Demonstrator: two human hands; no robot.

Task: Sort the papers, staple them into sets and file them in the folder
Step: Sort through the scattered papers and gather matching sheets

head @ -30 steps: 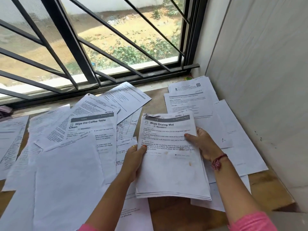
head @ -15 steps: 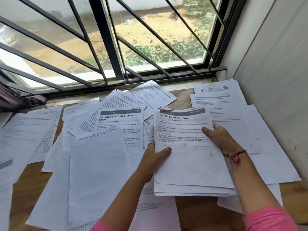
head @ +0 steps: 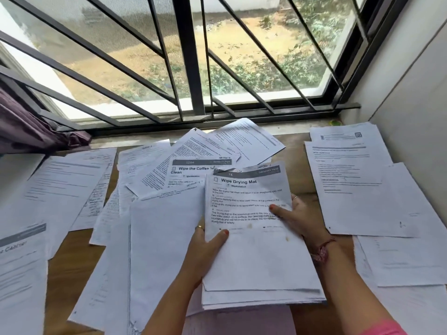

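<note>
Both hands' grip closed on the paper stack (head: 256,250): left hand (head: 205,247) and right hand (head: 297,216), thumbs on top.

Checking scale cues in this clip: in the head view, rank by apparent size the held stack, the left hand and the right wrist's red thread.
1. Held stack, by far the largest.
2. Left hand, partly hidden behind the stack.
3. Red thread, smallest.
</note>
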